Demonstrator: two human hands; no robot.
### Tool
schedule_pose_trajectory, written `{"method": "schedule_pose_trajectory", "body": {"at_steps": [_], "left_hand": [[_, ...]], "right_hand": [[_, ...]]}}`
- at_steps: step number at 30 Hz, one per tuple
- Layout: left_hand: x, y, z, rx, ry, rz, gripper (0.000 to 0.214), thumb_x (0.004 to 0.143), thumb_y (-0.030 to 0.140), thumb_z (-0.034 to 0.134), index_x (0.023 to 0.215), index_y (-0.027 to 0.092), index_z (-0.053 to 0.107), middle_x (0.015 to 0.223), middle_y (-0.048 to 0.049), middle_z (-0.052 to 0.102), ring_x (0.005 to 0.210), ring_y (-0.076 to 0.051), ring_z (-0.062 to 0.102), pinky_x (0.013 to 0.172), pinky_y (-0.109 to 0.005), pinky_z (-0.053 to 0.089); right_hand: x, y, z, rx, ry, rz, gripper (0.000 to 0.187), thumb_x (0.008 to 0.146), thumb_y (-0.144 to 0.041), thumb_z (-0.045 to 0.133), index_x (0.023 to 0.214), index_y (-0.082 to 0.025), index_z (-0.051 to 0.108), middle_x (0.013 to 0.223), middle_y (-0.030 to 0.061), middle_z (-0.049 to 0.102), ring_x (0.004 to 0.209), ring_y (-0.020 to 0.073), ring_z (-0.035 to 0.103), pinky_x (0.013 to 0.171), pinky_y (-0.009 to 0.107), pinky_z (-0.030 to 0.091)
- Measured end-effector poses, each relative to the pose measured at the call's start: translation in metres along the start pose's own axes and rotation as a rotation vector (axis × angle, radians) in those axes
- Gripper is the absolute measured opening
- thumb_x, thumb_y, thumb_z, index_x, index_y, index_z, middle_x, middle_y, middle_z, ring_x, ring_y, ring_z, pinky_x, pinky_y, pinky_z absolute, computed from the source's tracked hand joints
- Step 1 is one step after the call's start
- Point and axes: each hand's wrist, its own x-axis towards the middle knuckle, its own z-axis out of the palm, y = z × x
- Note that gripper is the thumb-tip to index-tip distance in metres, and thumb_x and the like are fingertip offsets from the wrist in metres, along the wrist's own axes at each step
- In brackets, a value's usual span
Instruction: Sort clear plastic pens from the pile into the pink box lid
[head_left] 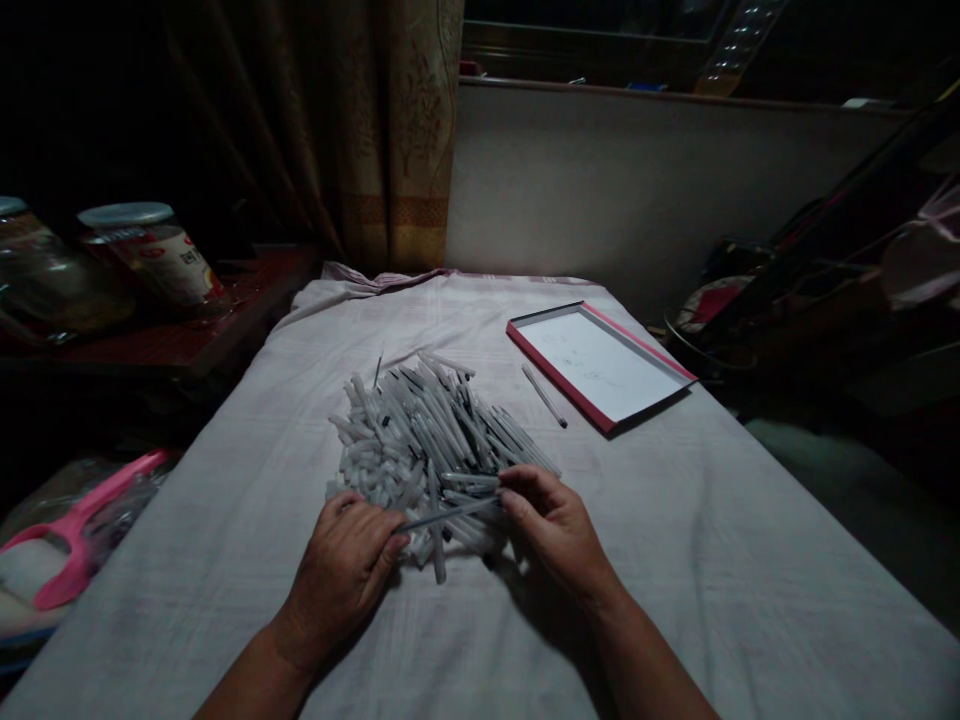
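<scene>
A slim translucent pen (450,514) stretches between my two hands, just over the near side of a pile. My left hand (349,550) is closed on its left end, and my right hand (551,520) pinches its right end between thumb and fingers. The pile of pens (427,420) holds many clear barrels, some with dark tips, and whitish plastic pieces at its left that I cannot make out exactly. One single pen (545,396) lies apart, between the pile and a shallow red-edged box lid (559,378). Faint marks show on the lid's white inside.
A pale checked cloth (675,560) covers the table. At the left, jars (154,250) stand on a dark red wooden surface (225,335), and a pink plastic handle (82,520) shows beside the bed-like edge. A patterned curtain (397,130) hangs behind; dark clutter fills the right.
</scene>
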Motion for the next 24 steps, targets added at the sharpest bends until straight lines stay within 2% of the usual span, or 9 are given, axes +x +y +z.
{"method": "schedule_pose_trajectory", "body": {"at_steps": [3,7,13,17,19,24], "left_hand": [[-0.0005,-0.0002,0.0012,0.014,-0.003,0.007,0.023,0.101,0.028,0.040,0.096,0.019,0.060,0.079,0.0005,0.069,0.072,-0.016,0.062,0.090,-0.038,0.037],[-0.0025,-0.0013,0.0032,0.007,-0.020,-0.004,0.022,0.101,0.028,0.040,0.096,0.020,0.060,0.079,0.0002,0.069,0.072,-0.017,0.062,0.090,-0.038,0.037],[-0.0028,-0.0007,0.0039,-0.019,-0.030,-0.019,0.021,0.101,0.029,0.041,0.096,0.020,0.060,0.077,0.0005,0.069,0.071,-0.016,0.062,0.090,-0.038,0.038],[-0.0036,-0.0009,0.0045,-0.015,-0.035,-0.008,0.021,0.101,0.028,0.041,0.096,0.020,0.060,0.078,0.0002,0.070,0.072,-0.016,0.062,0.091,-0.038,0.037],[-0.0037,-0.0010,0.0045,-0.010,-0.036,-0.011,0.022,0.101,0.029,0.041,0.096,0.020,0.060,0.078,0.0001,0.070,0.072,-0.016,0.061,0.091,-0.038,0.037],[-0.0024,-0.0009,0.0026,-0.026,-0.045,-0.022,0.022,0.100,0.028,0.043,0.094,0.020,0.062,0.076,0.0009,0.068,0.071,-0.016,0.061,0.090,-0.037,0.038]], "right_hand": [[-0.0002,-0.0004,0.0000,-0.035,-0.006,0.007,0.012,0.071,-0.031,0.074,0.079,-0.021,0.072,0.073,0.0024,0.070,0.070,0.0182,0.065,0.065,0.031,0.053],[0.0000,-0.0017,0.0008,-0.004,-0.021,0.017,0.020,0.070,-0.030,0.074,0.089,-0.022,0.073,0.083,0.0035,0.072,0.075,0.0183,0.065,0.070,0.032,0.054],[0.0010,-0.0025,-0.0007,-0.085,-0.019,-0.002,0.014,0.073,-0.033,0.073,0.080,-0.020,0.073,0.075,0.0032,0.068,0.072,0.0186,0.063,0.067,0.032,0.052],[0.0007,-0.0013,-0.0028,-0.067,-0.036,-0.001,0.022,0.072,-0.032,0.073,0.091,-0.021,0.073,0.081,0.0039,0.071,0.074,0.0182,0.064,0.068,0.031,0.053],[0.0008,-0.0007,-0.0034,-0.087,-0.038,-0.003,0.021,0.074,-0.035,0.071,0.089,-0.020,0.074,0.077,0.0035,0.071,0.071,0.0182,0.064,0.067,0.031,0.053],[0.0012,-0.0048,-0.0052,-0.178,-0.040,-0.155,0.008,0.077,-0.027,0.067,0.078,-0.022,0.075,0.077,0.0035,0.070,0.075,0.0201,0.066,0.071,0.033,0.054]]}}
